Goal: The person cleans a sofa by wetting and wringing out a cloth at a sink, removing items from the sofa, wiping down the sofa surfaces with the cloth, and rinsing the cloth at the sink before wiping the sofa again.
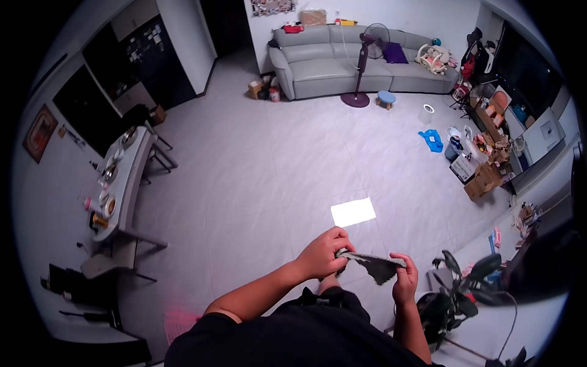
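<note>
Stretched between my two hands is a grey-green cloth point(380, 267) with a darker patch, its lower edge hanging loose. My left hand point(324, 252) has its fingers closed on the bunched left end. At the right end, my right hand point(404, 278) pinches the cloth's corner. Both hands are in front of my body, above the floor. Just beyond them a bright white rectangle point(353, 212) shows on the floor; whether it is a sheet or a reflection I cannot tell.
A leafy potted plant point(458, 293) stands close to my right arm. On the left is a table point(130, 183) with dishes. Ahead are a grey sofa point(324, 61), a standing fan point(361, 70) and a blue stool point(386, 98). Cardboard boxes point(484, 180) and a blue bag point(431, 140) lie at right.
</note>
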{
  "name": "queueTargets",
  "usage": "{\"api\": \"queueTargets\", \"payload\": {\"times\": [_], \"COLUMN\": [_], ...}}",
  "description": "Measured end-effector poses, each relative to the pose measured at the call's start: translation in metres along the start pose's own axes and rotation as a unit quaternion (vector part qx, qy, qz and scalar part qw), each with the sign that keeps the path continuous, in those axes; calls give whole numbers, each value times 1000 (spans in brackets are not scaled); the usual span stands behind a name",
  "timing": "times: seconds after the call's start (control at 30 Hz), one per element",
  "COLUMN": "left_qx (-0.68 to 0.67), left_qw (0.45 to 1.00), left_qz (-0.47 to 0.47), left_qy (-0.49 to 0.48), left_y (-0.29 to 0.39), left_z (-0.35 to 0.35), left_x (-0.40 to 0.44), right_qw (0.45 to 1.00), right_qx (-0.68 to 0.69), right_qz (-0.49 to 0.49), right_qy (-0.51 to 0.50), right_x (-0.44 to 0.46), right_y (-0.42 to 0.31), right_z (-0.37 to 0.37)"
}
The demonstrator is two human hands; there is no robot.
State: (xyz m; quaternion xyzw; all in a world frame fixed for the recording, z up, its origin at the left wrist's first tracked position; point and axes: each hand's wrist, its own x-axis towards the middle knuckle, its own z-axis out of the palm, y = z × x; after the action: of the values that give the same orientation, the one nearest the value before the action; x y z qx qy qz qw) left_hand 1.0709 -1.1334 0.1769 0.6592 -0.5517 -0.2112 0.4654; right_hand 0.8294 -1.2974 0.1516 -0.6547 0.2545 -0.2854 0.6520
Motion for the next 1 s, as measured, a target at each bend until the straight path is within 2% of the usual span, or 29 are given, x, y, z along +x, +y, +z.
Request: {"api": "queueTargets", "payload": {"times": [0.07, 0.13, 0.17, 0.2, 0.27, 0.33, 0.4, 0.5, 0.6, 0.73, 0.8, 0.87, 0.93, 1.0], "left_qx": [-19, -125, -120, -116, -178, -211, -295, -277, -270, -313, -317, -326, -299, -311], "left_qw": [1000, 989, 982, 983, 971, 958, 930, 930, 923, 909, 902, 903, 928, 926], "left_qz": [0, -65, -130, -130, -160, -194, -188, -194, -211, -220, -250, -248, -207, -209], "left_qy": [-12, -40, -59, -59, 1, 32, 115, 147, 173, 165, 150, 129, 76, 55], "left_y": [-34, -59, -63, -74, -92, -115, -151, -191, -242, -309, -337, -361, -379, -387], "left_z": [-7, -20, -34, -44, -61, -81, -100, -134, -171, -221, -244, -269, -294, -321], "left_x": [53, 106, 138, 162, 204, 240, 277, 325, 380, 467, 521, 577, 634, 684], "right_qw": [1000, 999, 999, 996, 991, 997, 997, 990, 981, 981, 993, 994, 997, 999], "right_qx": [8, 13, 42, 72, 103, 61, 42, -26, -78, -88, 11, -20, -44, -7], "right_qz": [-8, -8, 24, 55, 80, 36, 13, -61, -80, -54, 14, 25, 16, 29], "right_qy": [21, 33, 24, 17, 4, -41, -71, -128, -156, -163, -119, -105, -62, -25], "right_x": [60, 119, 161, 196, 264, 329, 395, 486, 584, 697, 744, 792, 841, 886], "right_y": [27, 29, 21, 16, 4, -2, -5, -11, 2, 24, 30, 35, 44, 57], "right_z": [-9, -16, -16, -11, -1, 10, 23, 39, 55, 77, 85, 80, 75, 75]}}
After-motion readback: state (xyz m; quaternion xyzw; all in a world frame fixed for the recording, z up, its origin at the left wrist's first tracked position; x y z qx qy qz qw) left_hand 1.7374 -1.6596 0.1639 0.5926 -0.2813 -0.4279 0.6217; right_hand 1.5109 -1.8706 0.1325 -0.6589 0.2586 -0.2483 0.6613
